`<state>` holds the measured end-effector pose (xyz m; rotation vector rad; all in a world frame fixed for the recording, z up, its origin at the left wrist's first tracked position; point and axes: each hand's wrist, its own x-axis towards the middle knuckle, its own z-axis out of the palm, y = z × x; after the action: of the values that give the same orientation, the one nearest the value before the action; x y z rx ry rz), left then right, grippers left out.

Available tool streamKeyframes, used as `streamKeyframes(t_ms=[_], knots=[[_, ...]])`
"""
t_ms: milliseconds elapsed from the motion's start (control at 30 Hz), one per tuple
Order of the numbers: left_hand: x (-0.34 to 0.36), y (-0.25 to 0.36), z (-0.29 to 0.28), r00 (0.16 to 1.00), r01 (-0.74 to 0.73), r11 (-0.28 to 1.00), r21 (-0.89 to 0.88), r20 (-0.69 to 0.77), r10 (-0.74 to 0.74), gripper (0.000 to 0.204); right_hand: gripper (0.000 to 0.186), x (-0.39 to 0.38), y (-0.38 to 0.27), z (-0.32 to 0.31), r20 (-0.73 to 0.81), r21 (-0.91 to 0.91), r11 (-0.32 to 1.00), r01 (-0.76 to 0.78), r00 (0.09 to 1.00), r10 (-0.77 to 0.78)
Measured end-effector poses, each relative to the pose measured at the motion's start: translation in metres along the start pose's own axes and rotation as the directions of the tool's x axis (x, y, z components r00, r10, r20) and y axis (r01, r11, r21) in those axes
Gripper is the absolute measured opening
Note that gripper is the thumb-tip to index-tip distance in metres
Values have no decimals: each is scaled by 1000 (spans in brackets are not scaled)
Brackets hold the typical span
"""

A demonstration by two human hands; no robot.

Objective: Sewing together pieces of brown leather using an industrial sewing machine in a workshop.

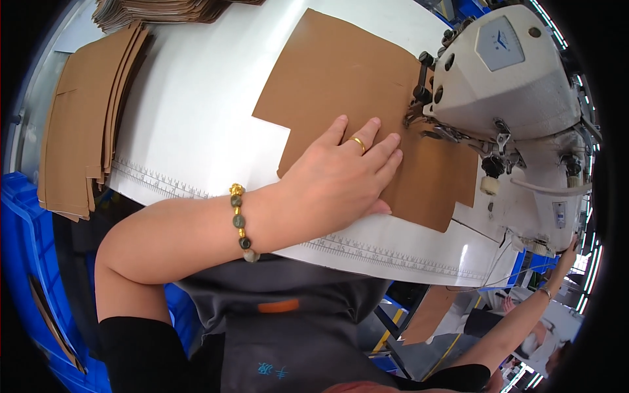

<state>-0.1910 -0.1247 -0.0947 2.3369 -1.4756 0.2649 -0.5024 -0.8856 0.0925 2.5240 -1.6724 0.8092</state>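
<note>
Brown, smooth, leather-like sheet (347, 72) lies flat under the left hand (347, 173) in the head view, square notches cut at its corners. Its long axis slants from far left to near right, and its right side passes beneath the white sewing machine (504, 98), whose foot stands just beyond the fingertips (393, 139). That hand is nearer; its fingers are slightly spread, palm down, pinching nothing. The right hand (569, 254) reaches to the machine's far right end, so its grip cannot be told. Glossy white tabletop (196, 92) carries a stack of brown pieces (88, 118) at left.
</note>
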Motion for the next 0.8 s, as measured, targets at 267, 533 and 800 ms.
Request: streamKeyframes(t_ms=[267, 533, 800], knots=[[-11, -4, -1, 1000, 12, 1000, 13, -8, -12, 63, 70, -19, 19, 0, -265, -151, 956, 253, 921, -286], [-7, -2, 0, 1000, 21, 1000, 7, 1, -21, 64, 74, -58, 1, 14, -268, -58, 974, 220, 936, -227], [-6, -2, 1, 1000, 23, 1000, 1, -1, -23, 64, 77, -71, 0, 22, -354, -43, 971, 237, 905, -237]])
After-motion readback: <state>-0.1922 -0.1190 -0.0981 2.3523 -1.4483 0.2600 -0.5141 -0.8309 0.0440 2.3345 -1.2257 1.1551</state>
